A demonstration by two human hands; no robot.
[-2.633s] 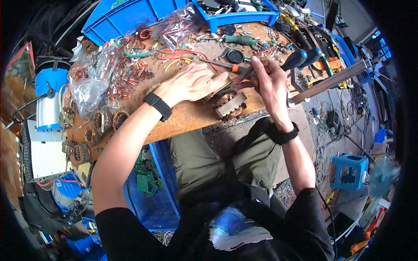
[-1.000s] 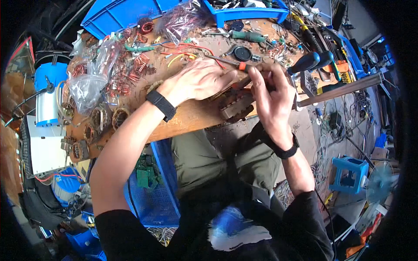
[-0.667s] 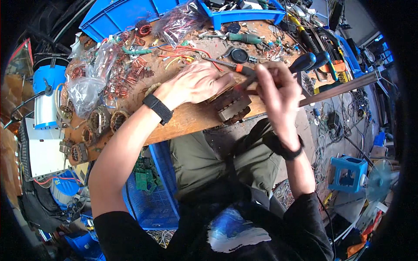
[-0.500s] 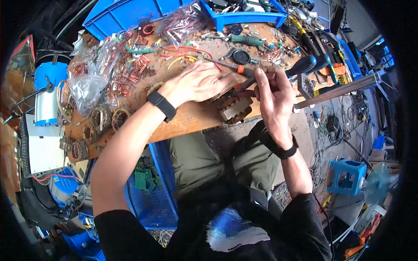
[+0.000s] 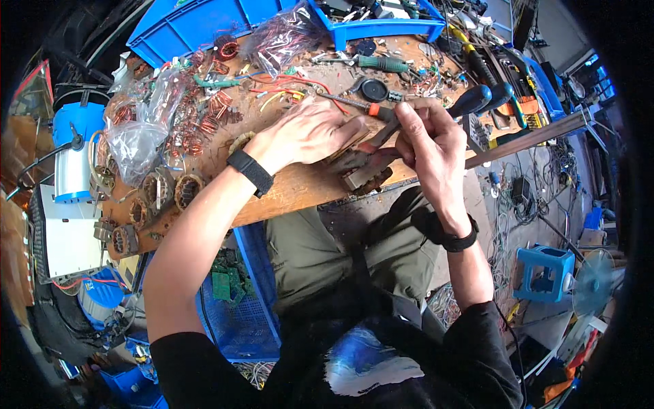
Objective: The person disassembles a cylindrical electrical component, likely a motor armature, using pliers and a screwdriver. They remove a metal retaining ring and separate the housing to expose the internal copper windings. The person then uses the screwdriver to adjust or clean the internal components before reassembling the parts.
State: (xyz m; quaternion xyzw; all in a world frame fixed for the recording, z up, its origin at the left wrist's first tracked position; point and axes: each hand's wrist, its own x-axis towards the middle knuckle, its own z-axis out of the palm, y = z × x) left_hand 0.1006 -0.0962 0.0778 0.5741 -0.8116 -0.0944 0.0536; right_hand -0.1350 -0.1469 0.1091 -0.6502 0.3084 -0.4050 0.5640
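My left hand (image 5: pixel 310 133) has its fingers curled over the far side of a motor stator core (image 5: pixel 361 178) at the table's front edge. What its fingertips hold is hidden, but they rest at the core. My right hand (image 5: pixel 432 133) is closed, thumb uppermost, around a long-handled plier-like tool (image 5: pixel 471 101) with blue-and-black handle ends. Red parts of this tool show between the hands, and its grey metal head lies against the core. A screwdriver-like tool (image 5: pixel 351 102) with an orange collar lies just beyond.
Copper wire coils (image 5: pixel 218 105), plastic bags (image 5: pixel 139 143) and several loose stators (image 5: pixel 187 189) cover the left of the table. Blue bins (image 5: pixel 388 28) stand at the back, with a green-handled screwdriver (image 5: pixel 383 63) before them. A metal bar (image 5: pixel 528 141) juts out at right. Below sits a blue crate (image 5: pixel 255 293).
My right hand has shifted slightly right, and the tool's handles have swung a little left. More of the grey metal head shows at the core. My left hand has hardly moved.
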